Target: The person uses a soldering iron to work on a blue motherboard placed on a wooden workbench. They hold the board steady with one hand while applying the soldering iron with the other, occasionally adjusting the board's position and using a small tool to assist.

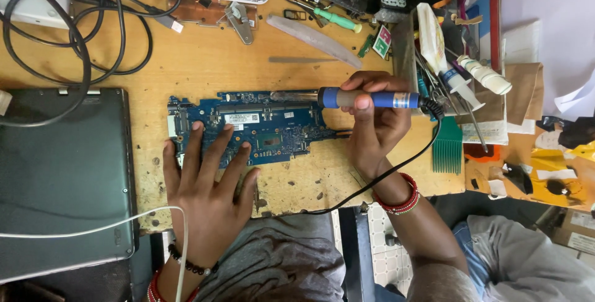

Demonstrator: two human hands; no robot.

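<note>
The blue circuit board (248,127) lies bare on the wooden surface (204,60), the landmark here. The left hand (207,181) presses flat on it, fingers spread; the right hand (372,122) grips a blue-handled soldering iron (347,98) over its right edge (tip contact unclear). A white rectangular label (242,118) sits mid-board; soldering looks underway, with reassembly left.

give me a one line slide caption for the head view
Left hand flat on a blue circuit board while the right hand holds a soldering iron.
</note>
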